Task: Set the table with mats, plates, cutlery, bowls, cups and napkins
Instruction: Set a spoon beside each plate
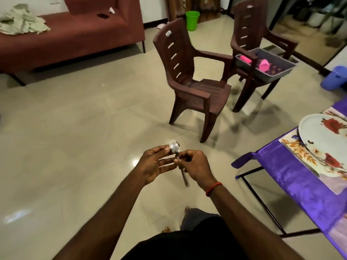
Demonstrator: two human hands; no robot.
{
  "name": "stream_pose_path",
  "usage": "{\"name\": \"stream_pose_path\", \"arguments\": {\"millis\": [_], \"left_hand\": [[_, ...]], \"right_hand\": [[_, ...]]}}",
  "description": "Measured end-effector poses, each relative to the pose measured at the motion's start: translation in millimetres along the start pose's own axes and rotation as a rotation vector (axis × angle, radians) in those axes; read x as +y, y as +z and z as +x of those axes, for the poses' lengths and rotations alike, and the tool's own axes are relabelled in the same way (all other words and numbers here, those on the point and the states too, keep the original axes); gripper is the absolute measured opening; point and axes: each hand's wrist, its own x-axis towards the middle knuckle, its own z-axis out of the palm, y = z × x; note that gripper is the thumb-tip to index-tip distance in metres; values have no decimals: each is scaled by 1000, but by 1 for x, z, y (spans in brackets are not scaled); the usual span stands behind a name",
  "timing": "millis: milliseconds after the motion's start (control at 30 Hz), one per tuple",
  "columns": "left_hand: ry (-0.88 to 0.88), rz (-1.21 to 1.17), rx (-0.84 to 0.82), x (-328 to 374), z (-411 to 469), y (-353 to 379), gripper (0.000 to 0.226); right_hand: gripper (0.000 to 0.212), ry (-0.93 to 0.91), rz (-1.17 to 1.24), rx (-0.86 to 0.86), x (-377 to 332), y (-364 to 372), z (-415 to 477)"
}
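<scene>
Holding a steel spoon (176,149) upright over the tiled floor, we gripped its neck in the right hand (196,166), fingers curled round the handle. The handle's end stuck out below that palm. The left hand (155,164) faced it, thumb tip against the spoon's bowl and the other fingers straight and slightly spread. A red thread (213,188) circled the right wrist.

The table (287,171), draped in purple cloth, stood at the right and was cut off by the frame edge. On it lay a floral mat (293,147), and on the mat a pale plate (319,134) printed with red roses; both ran out of view. The spoon was well apart from them, to their left.

Ahead stood a brown plastic chair (189,72), between us and the far part of the room. Its back bore a pale sticker (168,33) too blurred to read. A second chair (247,25) beyond it carried a grey tray (277,73) holding a pink cup (263,64) on its side and another pink item we could not identify. A green bin (192,20) stood far off on the floor. At far left was a maroon sofa (75,34) with a crumpled cloth (20,20) on it. A blue container (336,77) sat at the right edge, partly cropped.
</scene>
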Motion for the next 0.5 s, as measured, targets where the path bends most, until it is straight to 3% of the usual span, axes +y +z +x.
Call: {"name": "stream_pose_path", "arguments": {"millis": [300, 500], "left_hand": [[-84, 157, -150, 49, 99, 36, 35], [-102, 350, -235, 93, 163, 75, 22]], "right_hand": [[13, 89, 137, 169, -1, -37, 79], [9, 82, 275, 225, -14, -64, 134]]}}
